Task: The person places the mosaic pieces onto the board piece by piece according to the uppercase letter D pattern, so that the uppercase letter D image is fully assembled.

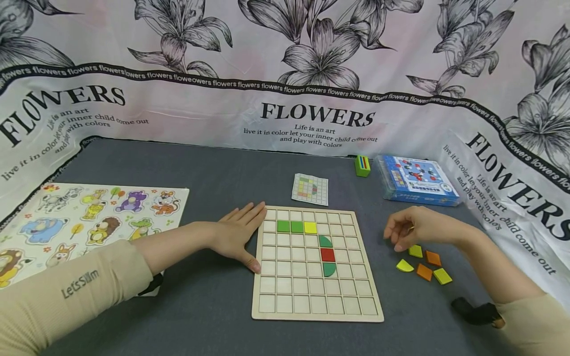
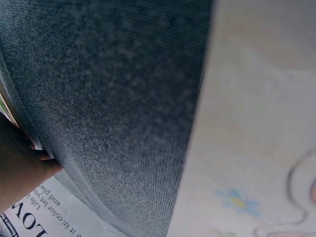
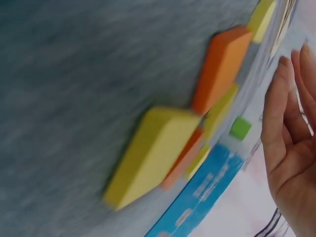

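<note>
My left hand (image 1: 236, 236) lies flat with spread fingers along the left edge of a wooden grid board (image 1: 317, 317). Set in its cells are two green squares (image 1: 290, 226), a yellow square (image 1: 310, 227), a red square (image 1: 327, 254) and two green quarter-circles (image 1: 325, 241). Right of the board, my right hand (image 1: 411, 228) hovers beside a loose group of tiles, fingers loosely bent and nothing between them in the right wrist view. The group holds two orange squares (image 1: 424, 272), yellow squares (image 1: 443, 276) and a yellow quarter-circle (image 1: 404, 266).
Behind the board lies a small pattern card (image 1: 310, 189). A green block with coloured stripes (image 1: 362, 166) stands beside a blue box (image 1: 420, 180) at the back right. An animal picture board (image 1: 102, 217) lies under the left forearm's side. Flower-printed cloth (image 1: 222, 109) hangs behind.
</note>
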A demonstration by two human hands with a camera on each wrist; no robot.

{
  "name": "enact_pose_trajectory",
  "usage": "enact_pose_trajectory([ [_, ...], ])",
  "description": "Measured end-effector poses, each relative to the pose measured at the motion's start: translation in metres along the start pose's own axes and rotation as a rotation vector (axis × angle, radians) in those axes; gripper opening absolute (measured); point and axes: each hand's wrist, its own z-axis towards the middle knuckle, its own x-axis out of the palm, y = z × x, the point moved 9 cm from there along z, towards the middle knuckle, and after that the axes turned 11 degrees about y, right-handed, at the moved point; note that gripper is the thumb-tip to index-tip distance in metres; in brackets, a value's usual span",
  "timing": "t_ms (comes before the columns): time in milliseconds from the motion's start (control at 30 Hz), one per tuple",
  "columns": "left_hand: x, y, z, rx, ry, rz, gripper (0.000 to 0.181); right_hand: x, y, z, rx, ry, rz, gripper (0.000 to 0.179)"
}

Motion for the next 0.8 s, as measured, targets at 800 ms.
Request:
enact_pose_trajectory([
  [800,0.0,0.001,0.0,-0.003,-0.004,0.004,0.128,0.028,-0.003,0.001,0.055,0.135,-0.108,0.028],
])
